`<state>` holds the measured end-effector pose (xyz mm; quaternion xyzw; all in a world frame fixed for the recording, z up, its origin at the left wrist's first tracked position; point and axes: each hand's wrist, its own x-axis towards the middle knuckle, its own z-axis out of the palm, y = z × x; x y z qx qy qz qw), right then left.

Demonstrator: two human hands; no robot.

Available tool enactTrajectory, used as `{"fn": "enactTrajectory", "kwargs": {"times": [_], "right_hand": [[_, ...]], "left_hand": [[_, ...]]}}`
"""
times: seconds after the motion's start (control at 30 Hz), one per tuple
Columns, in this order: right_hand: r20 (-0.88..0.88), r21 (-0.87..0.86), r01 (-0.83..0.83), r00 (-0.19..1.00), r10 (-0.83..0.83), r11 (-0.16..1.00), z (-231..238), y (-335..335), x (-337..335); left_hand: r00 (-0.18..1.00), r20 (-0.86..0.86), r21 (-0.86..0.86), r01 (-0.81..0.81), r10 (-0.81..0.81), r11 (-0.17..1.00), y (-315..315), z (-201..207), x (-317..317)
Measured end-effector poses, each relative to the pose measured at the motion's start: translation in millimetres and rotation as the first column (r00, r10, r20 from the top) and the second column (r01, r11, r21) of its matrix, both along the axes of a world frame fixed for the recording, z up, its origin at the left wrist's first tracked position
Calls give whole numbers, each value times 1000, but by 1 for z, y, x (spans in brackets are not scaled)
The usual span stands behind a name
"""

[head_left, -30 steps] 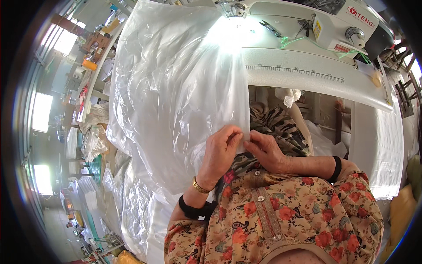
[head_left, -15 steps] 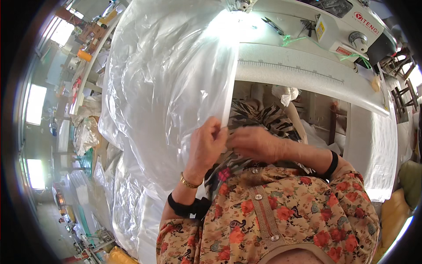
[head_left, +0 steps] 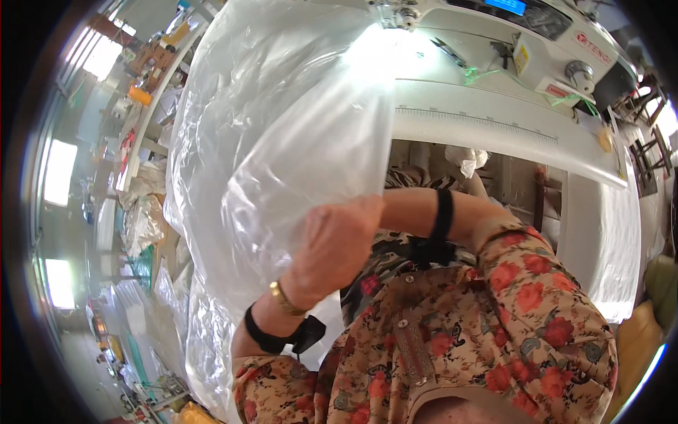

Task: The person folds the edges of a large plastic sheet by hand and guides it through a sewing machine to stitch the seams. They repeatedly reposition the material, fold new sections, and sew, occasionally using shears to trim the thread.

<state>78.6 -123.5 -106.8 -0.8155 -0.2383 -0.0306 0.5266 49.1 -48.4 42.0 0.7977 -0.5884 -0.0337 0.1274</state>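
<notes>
A large sheet of clear plastic film (head_left: 282, 134) hangs down from the lit sewing machine head (head_left: 394, 13), its right edge drawn taut towards me. My left hand (head_left: 335, 244), slightly blurred, is closed on that edge near my lap. Behind it my right hand is hidden; its forearm (head_left: 413, 210) reaches across from the right, close against the left hand. What the right fingers do cannot be seen.
On the white machine table (head_left: 452, 99), with a ruler scale along its front, lie thread snips (head_left: 449, 51) and green thread (head_left: 480, 74). White material (head_left: 600, 240) hangs at the right. Cluttered shelving (head_left: 152, 92) stands at the far left.
My right hand has gone left and behind the left hand. A section of film by the edge has lifted and folded over. The view has shifted slightly.
</notes>
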Motion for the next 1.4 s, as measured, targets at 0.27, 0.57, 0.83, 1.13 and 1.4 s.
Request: {"fn": "enactTrajectory", "kwargs": {"times": [0.27,0.57,0.83,1.13,1.4], "right_hand": [[-391,-490,-146,918,-66,860,56,-134,-78],[512,-683,559,825,-238,471,81,-234,-21],[532,-591,555,814,-235,586,73,-255,2],[488,-585,548,827,-279,598,72,-254,5],[611,-520,665,728,-311,537,66,-255,5]], "left_hand": [[997,-70,-68,-33,28,997,8,-60,-19],[986,-134,-200,-122,96,972,1,-67,-29],[964,-242,-175,-155,110,972,8,-62,-32],[949,-307,-297,-161,66,941,19,-77,-25],[926,-331,-317,-291,182,903,11,-91,-27]]}}
